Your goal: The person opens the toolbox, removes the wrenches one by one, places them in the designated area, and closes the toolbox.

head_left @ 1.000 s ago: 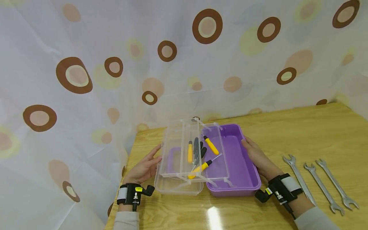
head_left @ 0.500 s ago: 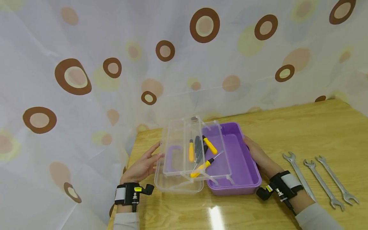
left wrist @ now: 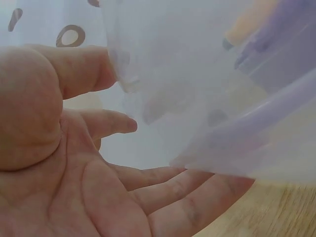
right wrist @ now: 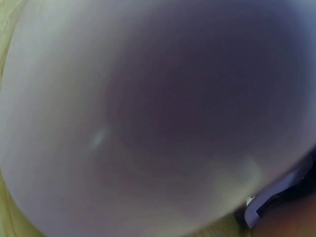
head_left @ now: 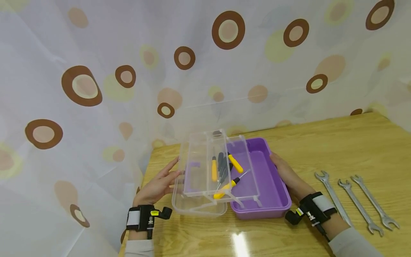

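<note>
A purple toolbox point(head_left: 264, 171) stands unfolded on the table, its clear lid point(head_left: 199, 210) tipped out to the left. Linked clear trays point(head_left: 197, 150) spread between lid and box. In them lie several screwdrivers, some with yellow handles point(head_left: 236, 163), some with black handles point(head_left: 219, 159). My left hand point(head_left: 157, 187) is at the lid's left side, palm up in the left wrist view, its extended fingers point(left wrist: 192, 197) reaching under the clear plastic. My right hand point(head_left: 290, 176) rests along the box's right outer wall, fingers partly hidden. The right wrist view is mostly a close blur.
Three steel wrenches lie side by side to the right: a left one point(head_left: 334, 196), a middle one point(head_left: 361, 207) and a right one point(head_left: 375, 201). The wooden table point(head_left: 308, 142) meets a patterned curtain point(head_left: 205, 82) at the back and left.
The clear trays have shifted slightly to the right over the box, with the screwdrivers in them. My left hand has moved slightly left and up; my right hand stays at the box wall.
</note>
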The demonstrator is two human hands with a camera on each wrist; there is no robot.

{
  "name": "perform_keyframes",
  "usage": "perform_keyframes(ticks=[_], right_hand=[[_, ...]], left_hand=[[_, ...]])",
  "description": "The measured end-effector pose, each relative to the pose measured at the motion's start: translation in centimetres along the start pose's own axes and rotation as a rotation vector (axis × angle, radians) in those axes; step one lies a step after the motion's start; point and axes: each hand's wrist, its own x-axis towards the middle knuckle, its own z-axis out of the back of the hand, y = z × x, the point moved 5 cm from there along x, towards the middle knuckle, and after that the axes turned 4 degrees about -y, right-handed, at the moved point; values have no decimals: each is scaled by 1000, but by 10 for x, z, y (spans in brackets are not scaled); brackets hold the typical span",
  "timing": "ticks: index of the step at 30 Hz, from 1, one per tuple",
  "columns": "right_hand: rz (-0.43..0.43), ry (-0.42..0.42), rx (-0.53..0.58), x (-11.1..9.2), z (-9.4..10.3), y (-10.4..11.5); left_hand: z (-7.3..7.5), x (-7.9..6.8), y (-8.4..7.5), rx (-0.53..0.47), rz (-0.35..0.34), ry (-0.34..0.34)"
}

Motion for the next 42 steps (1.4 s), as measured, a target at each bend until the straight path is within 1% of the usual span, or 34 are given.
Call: perform_keyframes(ticks=[5,10,16,19,25,30,33,37,42], right_hand=[[-3,8,6,0,0,1],[-5,5,-6,0,-2,3],[-3,3,-1,2,-5,6],[0,9,0,4,-5,6],[11,-1,-26,5,-3,5],[17,-17,-64,5,0,4],[15,-17,-53,5,-1,3],[7,-17,-32,3,-2,2],[-9,-20,-43,0,1,1]], left_hand=[[0,1,0,29,7,-15],[0,-1,-2,42,20,-38],[1,-4,-6,101,38,-86],[1,-6,-8,120,41,-96],[-2,-6,-15,133,15,-107],[-3,-5,-18,126,-4,-145],[-4,-7,-18,135,-2,-162],[-5,-7,-18,142,1,-165],[-8,-4,-21,155,-3,-186]])
